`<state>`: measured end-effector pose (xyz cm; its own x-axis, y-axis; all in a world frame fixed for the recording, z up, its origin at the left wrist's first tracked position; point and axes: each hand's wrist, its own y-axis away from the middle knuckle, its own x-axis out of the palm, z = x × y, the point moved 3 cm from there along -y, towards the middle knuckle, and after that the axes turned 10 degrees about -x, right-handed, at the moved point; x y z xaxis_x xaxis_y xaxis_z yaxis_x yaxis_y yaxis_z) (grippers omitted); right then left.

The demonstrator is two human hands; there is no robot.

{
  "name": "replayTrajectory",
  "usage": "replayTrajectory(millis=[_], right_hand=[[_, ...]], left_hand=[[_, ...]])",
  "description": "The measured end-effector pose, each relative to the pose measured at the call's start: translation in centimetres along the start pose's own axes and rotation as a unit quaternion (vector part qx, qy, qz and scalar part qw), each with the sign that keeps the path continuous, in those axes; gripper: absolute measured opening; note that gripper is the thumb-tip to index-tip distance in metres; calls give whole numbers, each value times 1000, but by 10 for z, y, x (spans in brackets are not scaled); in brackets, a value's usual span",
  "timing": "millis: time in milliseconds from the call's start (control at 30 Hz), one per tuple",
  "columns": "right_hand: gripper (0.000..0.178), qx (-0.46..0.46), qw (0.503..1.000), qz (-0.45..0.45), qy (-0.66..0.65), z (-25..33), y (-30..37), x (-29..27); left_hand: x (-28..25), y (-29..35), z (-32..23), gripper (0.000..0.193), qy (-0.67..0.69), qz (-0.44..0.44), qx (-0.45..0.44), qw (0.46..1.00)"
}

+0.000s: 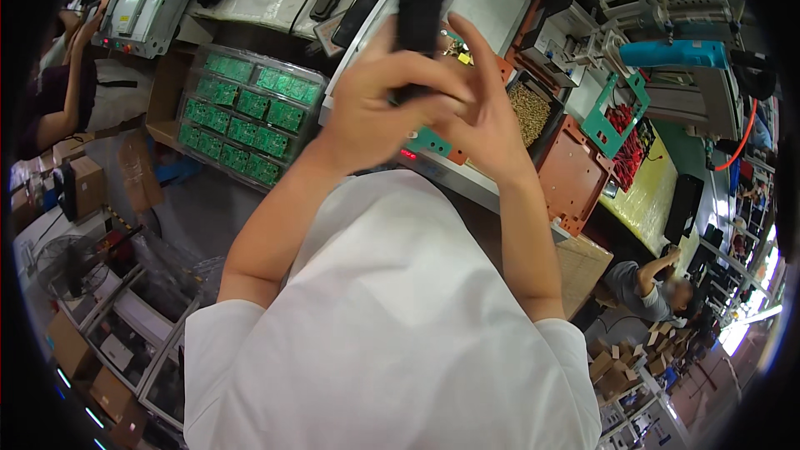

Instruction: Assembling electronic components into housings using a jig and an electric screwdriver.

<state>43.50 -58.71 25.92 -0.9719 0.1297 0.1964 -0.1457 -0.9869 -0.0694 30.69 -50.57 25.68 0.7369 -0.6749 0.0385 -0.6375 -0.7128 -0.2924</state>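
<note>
My left hand (371, 104) and my right hand (492, 121) meet in front of my chest, above the front of the workbench. The left hand's fingertips and thumb close together against the right hand; anything between them is too small or hidden to make out. My right hand has a finger stretched up and away, apart from the left hand's pinch; its other fingers are partly covered and blurred. Beneath the hands lies a green plate (429, 142) beside a small red lit display (407, 154). A blurred black strap-like shape (421, 0) hangs in front of the bench.
A clear tray of green circuit boards (237, 121) stands left. On the right are a bin of brass-coloured small parts (532, 112), orange-brown fixture plates (571, 175), a green frame (615, 117), red leads (629, 150) and a blue cylinder machine (675, 54). Other people sit far left and right.
</note>
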Motion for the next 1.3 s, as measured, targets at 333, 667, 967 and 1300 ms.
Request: replayTrajectory(millis=[333, 667, 967, 1300], right_hand=[[71, -59, 985, -113, -112, 4, -2, -47], [48, -276, 953, -79, -97, 24, -22, -60], [40, -348, 924, -152, 44, -10, -17, -59], [38, -343, 924, -167, 1, -23, -15, -60]], left_hand=[[9, -12, -18, 12, 22, 141, 56, 988], [-43, 45, 50, 10, 20, -13, -175, 984], [-25, 73, 69, 10, 19, -28, -282, 959], [-4, 80, 74, 10, 67, 26, -357, 931]])
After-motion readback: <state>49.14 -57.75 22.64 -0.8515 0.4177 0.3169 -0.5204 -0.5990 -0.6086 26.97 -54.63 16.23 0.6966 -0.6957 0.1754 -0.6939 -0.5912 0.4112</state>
